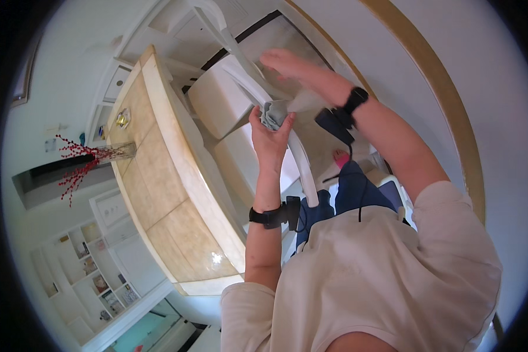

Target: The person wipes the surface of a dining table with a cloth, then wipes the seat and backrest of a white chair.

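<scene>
My left hand (270, 136) grips a bunched grey cloth (273, 115) between thumb and fingers, at the curved back of a white chair (306, 171). Further up and to the right is my right hand (281, 61), slightly blurred, its fingers stretched out and its thumb apart, with nothing visible in it. It is near the white back frame of a second chair (242, 57). Each wrist wears a black strap with a device on it; the one on the right has a cable hanging down.
Left of the chairs stands a table with a tan tiled top (158, 167) and pale edge. On it are a glass vase (125, 151) with red-berried stems and a small dish (123, 119). White chair seats (222, 101) reach under its edge. A white wall (405, 88) rises at right.
</scene>
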Tool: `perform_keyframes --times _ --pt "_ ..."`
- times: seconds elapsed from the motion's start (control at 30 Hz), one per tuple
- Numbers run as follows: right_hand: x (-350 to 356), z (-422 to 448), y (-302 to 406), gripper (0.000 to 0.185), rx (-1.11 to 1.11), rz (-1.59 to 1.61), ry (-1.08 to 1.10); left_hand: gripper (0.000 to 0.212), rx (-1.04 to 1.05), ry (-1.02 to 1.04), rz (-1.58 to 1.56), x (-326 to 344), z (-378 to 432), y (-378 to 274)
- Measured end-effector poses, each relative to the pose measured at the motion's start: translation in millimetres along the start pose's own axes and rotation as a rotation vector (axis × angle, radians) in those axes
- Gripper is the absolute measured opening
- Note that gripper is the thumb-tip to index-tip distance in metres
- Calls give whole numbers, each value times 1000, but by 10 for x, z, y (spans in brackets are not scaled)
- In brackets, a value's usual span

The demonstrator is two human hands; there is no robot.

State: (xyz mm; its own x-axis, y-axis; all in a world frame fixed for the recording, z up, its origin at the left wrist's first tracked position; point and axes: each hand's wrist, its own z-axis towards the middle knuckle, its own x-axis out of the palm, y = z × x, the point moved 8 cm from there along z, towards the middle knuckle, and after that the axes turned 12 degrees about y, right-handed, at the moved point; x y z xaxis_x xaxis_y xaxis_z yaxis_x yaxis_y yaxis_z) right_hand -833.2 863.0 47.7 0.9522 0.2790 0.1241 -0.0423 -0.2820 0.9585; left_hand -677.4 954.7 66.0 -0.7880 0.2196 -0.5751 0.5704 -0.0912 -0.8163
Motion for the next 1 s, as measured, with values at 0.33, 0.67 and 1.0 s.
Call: perform_keyframes --times 0.33,0.67,1.0 --pt "-171 1533 363 64 20 30 18 53 -238 56 -127 -176 479 68" --pt "-347 2441 160 80 5 142 4 86 -189 97 -138 -54 820 455" --pt "-268 2540 239 54 -13 117 -61 52 -159 45 -5 -78 865 255"
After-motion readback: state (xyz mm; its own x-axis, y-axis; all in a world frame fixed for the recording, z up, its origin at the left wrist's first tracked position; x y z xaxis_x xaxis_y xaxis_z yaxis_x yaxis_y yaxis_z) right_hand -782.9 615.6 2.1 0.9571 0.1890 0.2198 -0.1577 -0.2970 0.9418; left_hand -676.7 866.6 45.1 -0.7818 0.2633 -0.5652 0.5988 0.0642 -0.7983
